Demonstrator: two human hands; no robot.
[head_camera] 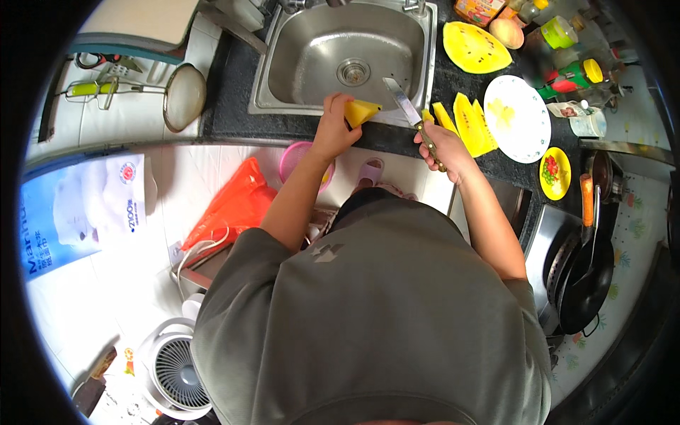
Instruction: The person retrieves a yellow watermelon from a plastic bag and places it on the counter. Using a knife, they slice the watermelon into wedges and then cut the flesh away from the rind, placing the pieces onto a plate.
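Held in my left hand [336, 127] over the sink's front rim is a wedge of yellow watermelon [362, 112]. My right hand [441, 150] grips the handle of a kitchen knife [404, 102], its blade angled up over the near right corner of the sink. Blade and wedge are apart. Just beyond my right hand, several cut yellow watermelon slices [467, 121] lie on the dark counter. A white plate [523, 139] with yellow bits on it stands right of them. Farther back rests a larger piece of yellow watermelon [476, 48].
The steel sink [308, 64] lies ahead of me. Bottles [579, 77] and a peach [506, 33] crowd the back right. A yellow dish [555, 188] holds chopped red and green bits. A black wok [587, 287] sits on the stove. Below are a pink basket [287, 159] and red plastic bag [234, 204].
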